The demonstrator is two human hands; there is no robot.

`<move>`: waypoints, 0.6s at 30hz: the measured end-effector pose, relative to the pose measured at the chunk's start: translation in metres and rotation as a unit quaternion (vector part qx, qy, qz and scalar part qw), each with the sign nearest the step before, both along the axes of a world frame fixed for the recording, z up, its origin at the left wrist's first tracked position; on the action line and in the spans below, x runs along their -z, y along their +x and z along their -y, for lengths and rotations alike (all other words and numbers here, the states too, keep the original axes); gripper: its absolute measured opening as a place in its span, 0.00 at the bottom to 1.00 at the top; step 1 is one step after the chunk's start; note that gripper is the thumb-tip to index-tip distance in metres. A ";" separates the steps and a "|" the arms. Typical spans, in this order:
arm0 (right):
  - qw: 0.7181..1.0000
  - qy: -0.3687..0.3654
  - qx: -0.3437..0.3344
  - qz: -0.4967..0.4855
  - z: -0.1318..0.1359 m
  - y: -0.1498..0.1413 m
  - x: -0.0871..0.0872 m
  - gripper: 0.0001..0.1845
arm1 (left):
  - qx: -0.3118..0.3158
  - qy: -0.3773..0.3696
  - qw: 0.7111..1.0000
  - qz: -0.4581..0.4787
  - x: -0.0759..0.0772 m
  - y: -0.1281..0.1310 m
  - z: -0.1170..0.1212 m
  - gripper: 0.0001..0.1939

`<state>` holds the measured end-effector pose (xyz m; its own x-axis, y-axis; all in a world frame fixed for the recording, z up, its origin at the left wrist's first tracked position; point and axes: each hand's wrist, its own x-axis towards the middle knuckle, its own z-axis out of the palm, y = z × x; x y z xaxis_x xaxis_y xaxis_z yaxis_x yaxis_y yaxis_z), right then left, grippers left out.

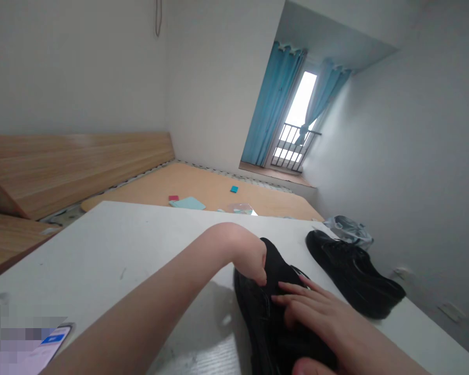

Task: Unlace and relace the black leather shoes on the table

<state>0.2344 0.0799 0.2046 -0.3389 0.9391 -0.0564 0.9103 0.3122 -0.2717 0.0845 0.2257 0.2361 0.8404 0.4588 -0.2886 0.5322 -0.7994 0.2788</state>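
A black shoe (266,312) lies on the white table (140,245) right in front of me. My left hand (246,255) is bent down at the wrist with its fingers tucked into the shoe's opening, so the fingers are hidden. My right hand (320,312) lies on top of the shoe with its fingers stretched flat over the laces, pressing on it. A second black shoe (355,273) rests on the table further right, apart from both hands.
A phone (49,346) with a lit screen lies at the table's near left edge. A crumpled plastic bag (349,229) sits behind the second shoe. Beyond the table are a wooden bed platform (203,190) with small coloured items, blue curtains (269,109) and a balcony door.
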 end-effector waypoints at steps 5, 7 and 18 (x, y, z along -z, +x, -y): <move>0.999 -0.022 0.000 -0.027 0.008 0.012 -0.001 0.20 | 0.021 0.000 0.999 -0.032 0.004 0.008 -0.001 0.14; 0.999 -0.027 0.009 -0.039 0.014 0.022 0.000 0.19 | 0.034 -0.004 0.999 -0.034 0.006 0.009 -0.002 0.14; 0.964 0.239 -0.095 0.068 0.028 0.048 0.022 0.25 | 0.025 0.038 0.997 -0.057 0.002 0.012 0.003 0.16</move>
<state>0.2819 0.0520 0.1825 -0.5279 0.7904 0.3108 0.8410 0.5375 0.0615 0.0962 0.2223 0.2337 0.8266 0.4417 -0.3487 0.5160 -0.8421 0.1565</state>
